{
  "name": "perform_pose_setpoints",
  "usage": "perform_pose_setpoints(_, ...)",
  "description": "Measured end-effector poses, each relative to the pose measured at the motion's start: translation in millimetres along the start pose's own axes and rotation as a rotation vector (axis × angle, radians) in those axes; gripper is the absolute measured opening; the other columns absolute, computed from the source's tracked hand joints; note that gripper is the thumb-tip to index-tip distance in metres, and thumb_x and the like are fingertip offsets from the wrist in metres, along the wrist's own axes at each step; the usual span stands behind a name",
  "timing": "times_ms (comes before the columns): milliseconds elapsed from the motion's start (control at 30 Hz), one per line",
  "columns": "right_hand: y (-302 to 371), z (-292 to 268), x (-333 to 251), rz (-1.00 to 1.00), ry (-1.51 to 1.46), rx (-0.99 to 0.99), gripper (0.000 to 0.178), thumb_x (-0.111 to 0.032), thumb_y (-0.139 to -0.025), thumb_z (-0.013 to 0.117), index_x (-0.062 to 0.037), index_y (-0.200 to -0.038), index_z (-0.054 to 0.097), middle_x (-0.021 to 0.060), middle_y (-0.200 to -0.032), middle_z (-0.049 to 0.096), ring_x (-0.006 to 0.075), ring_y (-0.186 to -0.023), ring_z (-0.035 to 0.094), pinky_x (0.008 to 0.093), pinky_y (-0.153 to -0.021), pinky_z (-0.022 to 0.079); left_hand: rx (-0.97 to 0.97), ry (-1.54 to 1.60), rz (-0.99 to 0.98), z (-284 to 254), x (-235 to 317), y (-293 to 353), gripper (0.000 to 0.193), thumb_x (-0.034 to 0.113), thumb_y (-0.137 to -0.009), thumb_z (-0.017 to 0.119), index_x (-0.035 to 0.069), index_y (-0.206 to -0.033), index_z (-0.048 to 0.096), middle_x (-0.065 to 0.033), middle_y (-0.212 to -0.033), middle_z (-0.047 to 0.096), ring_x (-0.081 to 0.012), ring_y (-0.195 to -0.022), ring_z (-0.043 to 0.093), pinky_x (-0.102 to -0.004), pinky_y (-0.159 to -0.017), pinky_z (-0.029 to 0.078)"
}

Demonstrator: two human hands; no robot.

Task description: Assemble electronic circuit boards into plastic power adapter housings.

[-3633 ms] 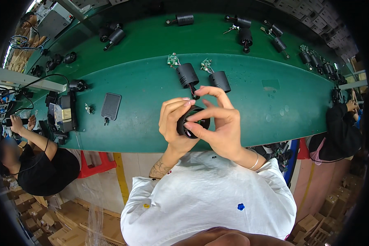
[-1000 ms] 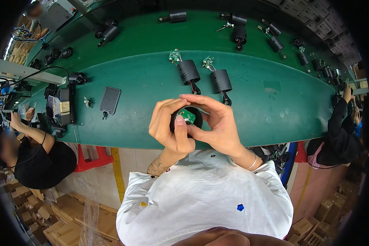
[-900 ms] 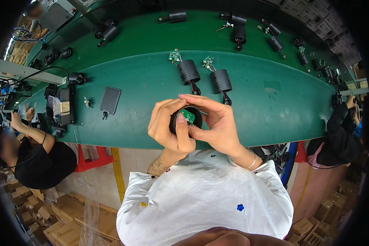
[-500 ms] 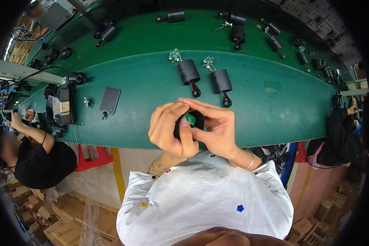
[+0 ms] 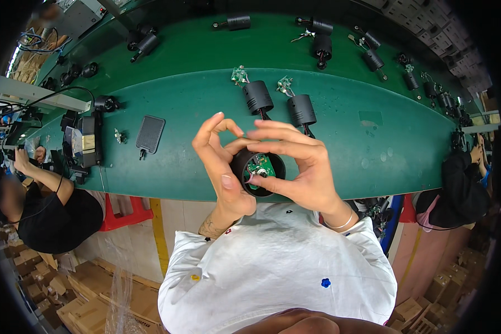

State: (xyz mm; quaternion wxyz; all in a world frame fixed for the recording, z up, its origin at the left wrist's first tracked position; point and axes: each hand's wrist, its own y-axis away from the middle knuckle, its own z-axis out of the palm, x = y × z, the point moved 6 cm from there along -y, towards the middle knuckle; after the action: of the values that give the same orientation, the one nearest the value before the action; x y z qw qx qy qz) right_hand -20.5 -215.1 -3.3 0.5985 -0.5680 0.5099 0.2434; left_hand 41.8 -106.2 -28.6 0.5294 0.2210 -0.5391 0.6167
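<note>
A black cylindrical housing (image 5: 280, 166) with its round mouth facing up is gripped by my right hand (image 5: 305, 172). Inside it sits a green circuit board (image 5: 266, 163); my right thumb presses on the board while the fingers reach across the housing's far side. My left hand (image 5: 221, 173) is at the housing's left side, its fingers raised and apart; whether it touches the wall I cannot tell. Just beyond my hands lie two similar black housings, the left one (image 5: 258, 96) and the right one (image 5: 301, 109), each with a wired green board at its far end.
A dark grey flat pad (image 5: 150, 134) and a small part (image 5: 118, 136) lie left on the green table (image 5: 373, 150). Near them stands a black device (image 5: 88, 142). More black housings (image 5: 239, 22) line the far strip. People sit at both sides, one at left (image 5: 61, 222).
My left hand has loosened from around the housing, its fingers lifting and spreading. The housing's mouth now shows more of the board, and my right thumb has moved onto it.
</note>
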Motion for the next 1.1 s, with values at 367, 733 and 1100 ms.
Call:
perform_pose_setpoints(367, 7, 2, 1, 0.153, -0.051, -0.01, 0.048, 0.001, -0.052, 0.084, -0.0086, -0.099, 0.075, 0.0106, -0.096, 0.073, 0.024, -0.1, 0.068, 0.0456, -0.107, 0.038, -0.165, -0.063, -0.175, 5, 3, 2, 0.079, 0.066, -0.087, 0.034, 0.003, -0.135, 0.03, -0.0094, -0.097, 0.039, -0.0145, -0.075, 0.042, -0.0265, -0.068, 0.04)
perform_pose_setpoints(733, 8, 7, 10, 0.215, -0.269, -0.025, 0.051, 0.005, -0.057, 0.081, -0.0043, -0.105, 0.071, 0.013, -0.104, 0.071, 0.0222, -0.1, 0.065, 0.0406, -0.102, 0.043, -0.114, -0.104, -0.178, 4, 12, 1, 0.067, 0.043, -0.083, 0.043, 0.001, -0.134, 0.032, -0.009, -0.093, 0.038, -0.0146, -0.076, 0.037, -0.0262, -0.068, 0.038)
perform_pose_setpoints(1100, 5, 15, 15, 0.264, -0.501, -0.006, 0.052, 0.014, -0.058, 0.068, 0.0007, -0.108, 0.068, 0.0187, -0.124, 0.061, 0.0271, -0.111, 0.06, 0.0384, -0.101, 0.045, 0.041, -0.093, 0.009, 1, 22, 1, 0.061, 0.007, -0.064, 0.048, -0.002, -0.123, 0.036, -0.0105, -0.091, 0.041, -0.016, -0.076, 0.036, -0.0254, -0.068, 0.037)
